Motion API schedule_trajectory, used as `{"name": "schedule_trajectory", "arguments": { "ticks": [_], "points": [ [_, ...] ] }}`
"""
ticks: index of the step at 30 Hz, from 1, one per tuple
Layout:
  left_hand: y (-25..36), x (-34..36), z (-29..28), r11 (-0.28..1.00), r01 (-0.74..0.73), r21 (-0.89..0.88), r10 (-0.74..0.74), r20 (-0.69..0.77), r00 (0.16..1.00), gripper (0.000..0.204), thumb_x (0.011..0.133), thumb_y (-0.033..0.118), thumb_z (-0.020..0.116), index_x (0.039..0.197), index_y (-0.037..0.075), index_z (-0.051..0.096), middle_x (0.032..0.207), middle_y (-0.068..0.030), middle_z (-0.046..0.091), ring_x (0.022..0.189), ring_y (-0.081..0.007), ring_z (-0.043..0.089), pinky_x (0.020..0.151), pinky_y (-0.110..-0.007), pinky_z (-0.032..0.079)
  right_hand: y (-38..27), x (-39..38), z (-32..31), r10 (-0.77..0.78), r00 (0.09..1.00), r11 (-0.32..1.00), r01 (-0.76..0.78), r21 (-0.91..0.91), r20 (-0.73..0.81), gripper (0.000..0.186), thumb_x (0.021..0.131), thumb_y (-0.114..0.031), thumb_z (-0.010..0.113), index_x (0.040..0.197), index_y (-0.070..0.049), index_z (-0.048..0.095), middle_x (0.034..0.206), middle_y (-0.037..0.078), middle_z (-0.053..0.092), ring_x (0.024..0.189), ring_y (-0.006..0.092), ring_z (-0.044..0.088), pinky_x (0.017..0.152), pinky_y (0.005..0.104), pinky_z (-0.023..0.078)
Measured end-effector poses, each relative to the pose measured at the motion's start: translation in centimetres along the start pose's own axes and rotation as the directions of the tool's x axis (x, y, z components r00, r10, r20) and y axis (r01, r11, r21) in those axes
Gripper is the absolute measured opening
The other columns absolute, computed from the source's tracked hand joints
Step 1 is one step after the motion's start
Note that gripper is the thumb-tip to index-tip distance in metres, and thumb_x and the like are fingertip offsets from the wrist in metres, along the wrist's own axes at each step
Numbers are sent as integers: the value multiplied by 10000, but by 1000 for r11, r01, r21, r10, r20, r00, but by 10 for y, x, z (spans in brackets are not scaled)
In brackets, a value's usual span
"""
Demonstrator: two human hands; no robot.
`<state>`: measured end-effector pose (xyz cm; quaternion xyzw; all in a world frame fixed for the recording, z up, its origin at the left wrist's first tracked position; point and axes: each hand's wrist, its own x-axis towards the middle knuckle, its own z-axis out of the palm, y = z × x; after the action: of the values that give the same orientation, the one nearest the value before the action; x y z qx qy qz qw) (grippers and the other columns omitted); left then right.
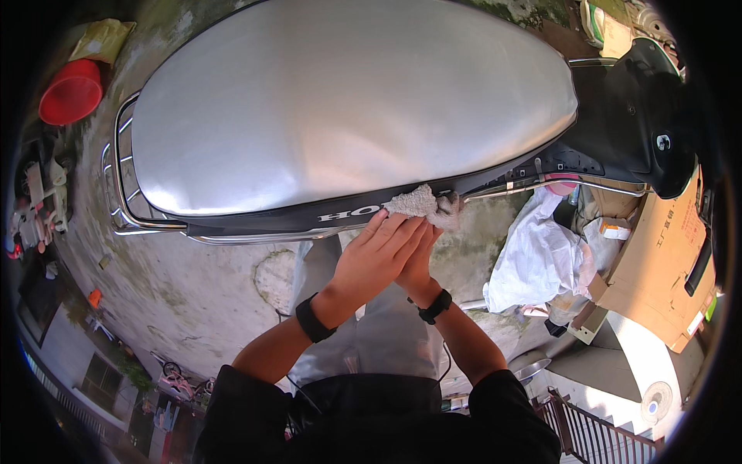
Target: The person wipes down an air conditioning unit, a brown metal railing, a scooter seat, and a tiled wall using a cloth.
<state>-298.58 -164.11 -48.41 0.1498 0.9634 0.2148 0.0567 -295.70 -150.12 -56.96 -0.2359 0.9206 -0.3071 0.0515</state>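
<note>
A light grey, nubbly cloth (413, 203) is bunched against the dark side panel (270, 220) of a motor scooter, just under its seat. My left hand (375, 255) presses on the cloth's near edge, its fingers close together and partly overlapping the other hand. Beside it, my right hand (417, 267) also grips the cloth; most of its fingers are hidden behind the left hand and the cloth. Above the hands spreads the long silver seat (348, 100). Pale raised lettering on the panel is partly covered by the cloth. Each wrist wears a black band.
A chrome rack (124, 162) rounds the scooter's left end, and the dark front body (649, 116) stands right. On the concrete ground lie a red bucket (71, 93), white plastic sacking (537, 251) and a large cardboard piece (657, 271). A railing (595, 429) is lower right.
</note>
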Motion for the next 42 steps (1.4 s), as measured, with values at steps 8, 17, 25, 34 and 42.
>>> {"name": "schedule_trajectory", "arguments": {
  "ticks": [8, 17, 25, 34, 42],
  "points": [
    [-41, -88, -28, 948, 280, -152, -313, -284, 906, 378, 682, 66, 627, 1059, 76, 595, 1130, -74, 510, 1081, -300, 476, 908, -442, 429, -92, 51, -2, -185, 982, 978, 180, 106, 37, 579, 729, -251, 643, 1242, -52, 464, 1321, 168, 382, 1235, 394, 334, 1011, 653, 162],
    [-81, -95, -57, 856, 413, -310, -513, -417, 750, 621, 655, 51, 595, 1255, -17, 448, 1259, -237, 404, 1100, -471, 418, 923, -507, 388, -159, 125, -14, -307, 944, 951, 309, -1, 119, 522, 641, -84, 638, 1157, -88, 557, 1192, 83, 477, 1223, 383, 355, 926, 517, 314],
    [-87, -14, -103, 793, 437, -426, -590, -354, 726, 523, 712, 119, 581, 1207, -22, 491, 1272, -197, 441, 1164, -372, 411, 994, -488, 323, -143, 208, -64, -267, 887, 961, 273, 38, 376, 591, 654, -25, 587, 1229, -2, 453, 1306, 119, 429, 1243, 398, 336, 1008, 460, 317],
    [-32, 49, -73, 884, 352, -308, -445, -326, 834, 433, 757, 156, 534, 1124, -73, 526, 1221, -222, 486, 1176, -354, 427, 1034, -451, 298, -82, 167, -106, 21, 963, 999, -28, 23, 269, 571, 782, -146, 604, 1264, 80, 395, 1362, 245, 340, 1255, 351, 372, 1035, 396, 294],
    [-43, -39, -106, 790, 451, -415, -543, -134, 829, 465, 754, 84, 530, 1194, -60, 491, 1264, -200, 466, 1207, -321, 427, 1022, -459, 315, -136, 144, -80, -128, 877, 991, 135, 18, 464, 636, 736, -167, 586, 1298, 33, 367, 1368, 223, 321, 1249, 433, 309, 1059, 504, 194]
  ]
}}
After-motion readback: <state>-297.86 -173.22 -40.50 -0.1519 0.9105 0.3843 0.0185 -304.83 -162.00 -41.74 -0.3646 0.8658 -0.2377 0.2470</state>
